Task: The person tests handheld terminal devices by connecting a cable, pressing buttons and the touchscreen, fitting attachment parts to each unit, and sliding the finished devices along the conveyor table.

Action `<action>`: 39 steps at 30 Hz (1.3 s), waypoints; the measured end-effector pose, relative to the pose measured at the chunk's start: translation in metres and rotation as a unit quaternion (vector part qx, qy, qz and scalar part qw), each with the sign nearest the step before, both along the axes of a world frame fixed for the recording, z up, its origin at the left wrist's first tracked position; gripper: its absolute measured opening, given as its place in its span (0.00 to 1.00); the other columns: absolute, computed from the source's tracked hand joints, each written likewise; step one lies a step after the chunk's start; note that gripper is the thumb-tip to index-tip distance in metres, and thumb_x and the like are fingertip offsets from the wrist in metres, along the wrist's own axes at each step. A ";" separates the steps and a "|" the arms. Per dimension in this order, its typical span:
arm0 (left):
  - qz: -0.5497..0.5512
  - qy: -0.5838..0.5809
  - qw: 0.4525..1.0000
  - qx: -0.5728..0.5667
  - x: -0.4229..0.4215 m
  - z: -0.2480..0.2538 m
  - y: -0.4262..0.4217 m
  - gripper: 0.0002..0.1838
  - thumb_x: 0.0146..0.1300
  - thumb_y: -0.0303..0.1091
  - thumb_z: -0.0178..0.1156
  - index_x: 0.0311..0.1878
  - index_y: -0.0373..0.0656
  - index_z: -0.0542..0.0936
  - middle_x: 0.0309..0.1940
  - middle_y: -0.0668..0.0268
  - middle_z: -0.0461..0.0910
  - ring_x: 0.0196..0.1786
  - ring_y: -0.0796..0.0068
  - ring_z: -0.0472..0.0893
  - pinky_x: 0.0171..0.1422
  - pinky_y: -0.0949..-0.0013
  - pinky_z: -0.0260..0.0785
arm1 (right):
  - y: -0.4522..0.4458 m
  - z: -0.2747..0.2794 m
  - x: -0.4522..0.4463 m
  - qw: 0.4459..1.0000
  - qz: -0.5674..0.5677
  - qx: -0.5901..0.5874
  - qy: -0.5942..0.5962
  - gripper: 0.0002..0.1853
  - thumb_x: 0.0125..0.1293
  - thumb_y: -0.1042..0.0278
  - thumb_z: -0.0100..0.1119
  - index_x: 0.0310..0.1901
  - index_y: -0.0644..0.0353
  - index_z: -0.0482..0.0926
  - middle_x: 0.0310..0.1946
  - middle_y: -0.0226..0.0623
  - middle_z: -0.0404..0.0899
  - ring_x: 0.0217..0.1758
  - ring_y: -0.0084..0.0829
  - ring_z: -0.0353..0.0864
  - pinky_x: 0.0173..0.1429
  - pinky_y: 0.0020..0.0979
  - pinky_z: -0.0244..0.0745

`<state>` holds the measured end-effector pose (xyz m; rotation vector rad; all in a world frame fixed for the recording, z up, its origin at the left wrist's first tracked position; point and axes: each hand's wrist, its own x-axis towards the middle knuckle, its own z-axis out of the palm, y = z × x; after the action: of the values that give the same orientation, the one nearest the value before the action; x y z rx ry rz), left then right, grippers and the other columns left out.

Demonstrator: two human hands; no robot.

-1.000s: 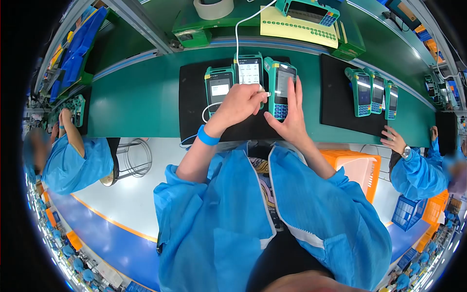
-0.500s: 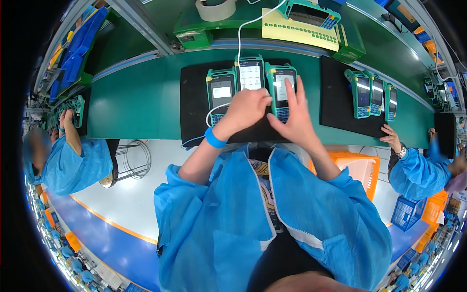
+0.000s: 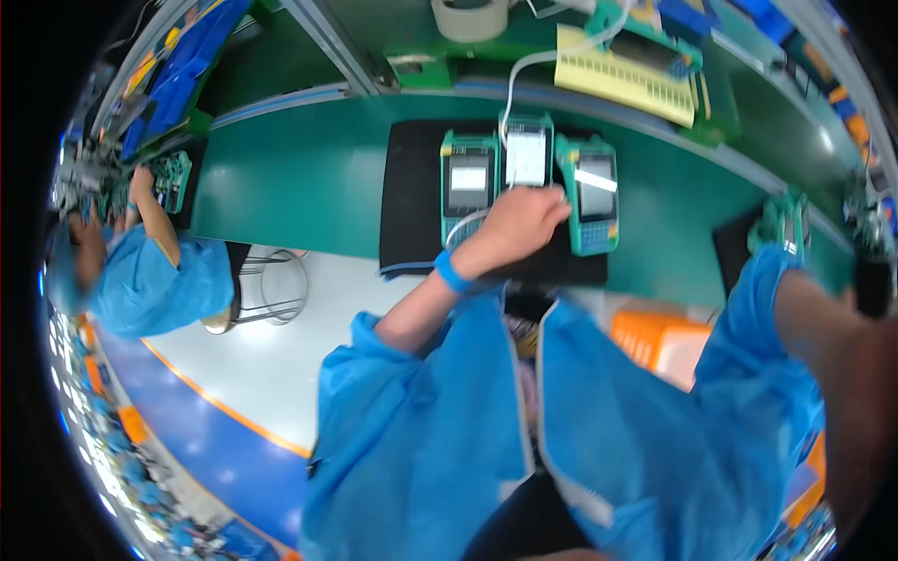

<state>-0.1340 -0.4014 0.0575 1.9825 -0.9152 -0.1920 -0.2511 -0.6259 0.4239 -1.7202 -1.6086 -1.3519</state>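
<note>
My left hand (image 3: 528,222), with a blue band at the wrist, is closed, and its fingers pinch what looks like the end of a white cable (image 3: 513,89). Its fingertips are at the left side of a green card payment terminal (image 3: 596,192) with a lit screen. Two more payment terminals stand beside it: a middle one (image 3: 528,154) partly behind my hand and a left one (image 3: 470,173). All three lie on a black mat (image 3: 412,178). My right hand (image 3: 865,402) is raised close to the camera at the far right, blurred, with its fingers not readable.
A tape roll (image 3: 470,19) and a yellow printed strip (image 3: 622,77) sit on the shelf behind. Other terminals (image 3: 786,224) lie at the right, partly hidden by my arm. A co-worker (image 3: 168,280) sits at the left. An orange crate (image 3: 650,338) is below the bench.
My right hand has left the right terminal's screen and swung up to the far right. My left hand stays closed beside that terminal. The whole view has shifted.
</note>
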 end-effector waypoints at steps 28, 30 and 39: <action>0.009 0.016 0.999 0.043 -0.011 0.010 0.002 0.12 0.80 0.35 0.62 0.38 0.40 0.80 0.22 0.58 0.84 0.29 0.49 0.87 0.34 0.52 0.76 | -0.003 -0.024 -0.027 0.991 -0.067 0.050 -0.103 0.20 0.64 0.80 0.69 0.59 0.65 0.84 0.56 0.47 0.85 0.57 0.45 0.84 0.61 0.41 0.79; 0.002 0.014 1.000 0.026 -0.010 0.014 0.003 0.11 0.79 0.34 0.62 0.39 0.40 0.80 0.22 0.57 0.84 0.29 0.49 0.87 0.34 0.51 0.75 | 0.000 -0.023 -0.023 0.990 -0.081 0.055 -0.104 0.20 0.64 0.81 0.69 0.58 0.65 0.84 0.55 0.47 0.86 0.56 0.44 0.85 0.60 0.41 0.80; 0.004 0.026 0.999 0.045 -0.012 0.015 0.000 0.11 0.80 0.35 0.61 0.39 0.39 0.81 0.21 0.59 0.84 0.27 0.51 0.87 0.34 0.54 0.75 | 0.001 -0.053 0.001 0.983 -0.139 0.116 -0.043 0.17 0.65 0.86 0.67 0.54 0.65 0.86 0.51 0.44 0.89 0.51 0.41 0.88 0.55 0.38 0.83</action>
<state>-0.1456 -0.4013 0.0725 2.0544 -0.8795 -0.2840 -0.2500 -0.6249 0.3706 -1.8116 -1.2263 -1.6921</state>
